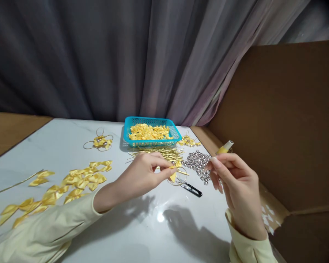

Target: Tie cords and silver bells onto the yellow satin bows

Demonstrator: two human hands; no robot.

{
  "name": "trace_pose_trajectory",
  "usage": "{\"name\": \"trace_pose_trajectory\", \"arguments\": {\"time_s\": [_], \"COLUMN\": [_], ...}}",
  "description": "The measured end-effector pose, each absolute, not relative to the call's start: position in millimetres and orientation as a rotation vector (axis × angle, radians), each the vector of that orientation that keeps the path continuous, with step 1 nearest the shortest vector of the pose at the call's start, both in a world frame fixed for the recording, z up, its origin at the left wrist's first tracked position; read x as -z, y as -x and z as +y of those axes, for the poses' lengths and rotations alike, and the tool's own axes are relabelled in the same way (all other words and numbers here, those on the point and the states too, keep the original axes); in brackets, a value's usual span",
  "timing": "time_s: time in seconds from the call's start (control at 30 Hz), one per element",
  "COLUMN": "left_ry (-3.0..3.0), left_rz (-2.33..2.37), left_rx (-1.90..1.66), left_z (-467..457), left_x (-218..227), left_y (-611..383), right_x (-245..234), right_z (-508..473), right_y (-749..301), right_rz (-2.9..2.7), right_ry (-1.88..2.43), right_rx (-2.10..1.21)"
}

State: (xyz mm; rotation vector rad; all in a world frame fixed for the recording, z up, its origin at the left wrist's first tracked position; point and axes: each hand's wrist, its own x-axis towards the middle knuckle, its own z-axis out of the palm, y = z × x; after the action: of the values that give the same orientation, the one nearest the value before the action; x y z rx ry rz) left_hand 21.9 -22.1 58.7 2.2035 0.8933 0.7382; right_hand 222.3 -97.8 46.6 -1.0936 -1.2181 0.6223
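Left hand (142, 174) grip: closed, pinching yellow bow (173, 176) and wire loop (186, 176)
Yellow bow: five o'clock from basket (127, 136)
Right hand (237, 179) grip: half-curled, holding yellow tube (224, 148)
Risk: slack pinch could twist loop

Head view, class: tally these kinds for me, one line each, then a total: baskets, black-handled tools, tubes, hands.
Basket: 1
Black-handled tool: 1
Tube: 1
Hands: 2 (left hand, right hand)
Total: 5
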Motion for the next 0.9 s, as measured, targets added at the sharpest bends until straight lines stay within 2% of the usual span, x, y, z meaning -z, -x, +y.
{"name": "trace_pose_trajectory", "arguments": {"time_s": [0.23,0.37,0.9], "left_ry": [-2.242,-2.269,-2.053], "left_rz": [0.872,0.833,0.721], "left_rx": [-0.689,-0.647,-0.373], "left_z": [-23,-25,-17], "left_x": [-56,-57,-57], "left_y": [-21,-22,-20], "right_x": [-60,-56,-39], "right_z": [-79,-70,-70], "right_y": [-219,-214,-211], "right_rz": [-2.161,-2.456,-2.629], "right_ry": [1.229,1.257,1.189], "right_rx": [-0.106,0.058,-0.033]}}
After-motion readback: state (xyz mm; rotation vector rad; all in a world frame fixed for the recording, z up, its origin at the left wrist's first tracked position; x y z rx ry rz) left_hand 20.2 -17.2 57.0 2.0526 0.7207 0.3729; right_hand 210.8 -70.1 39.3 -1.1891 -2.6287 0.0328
